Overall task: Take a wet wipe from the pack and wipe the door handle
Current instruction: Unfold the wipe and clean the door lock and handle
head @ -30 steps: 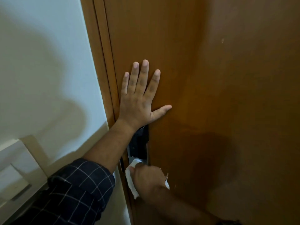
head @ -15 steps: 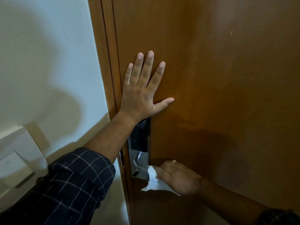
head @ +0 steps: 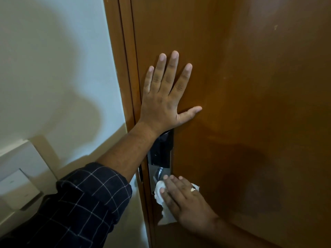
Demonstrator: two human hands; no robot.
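Note:
My left hand (head: 165,97) lies flat on the brown wooden door (head: 250,86), fingers spread, just above the black lock plate (head: 162,151). Below the plate a bit of the silver door handle (head: 158,173) shows. My right hand (head: 186,203) presses a white wet wipe (head: 161,192) against the handle area, fingers laid over the wipe. A ring sits on one finger. Most of the handle is hidden by the wipe and hand. No wipe pack is in view.
The door frame (head: 125,68) runs down the left of the door, with a white wall (head: 53,68) beside it. A white switch plate (head: 18,187) is on the wall at lower left. My dark checked sleeve (head: 80,203) fills the lower left.
My right hand with the wipe swung out right of the handle, then came back left over its base, fingers now flat on the wipe. The left hand stays on the door.

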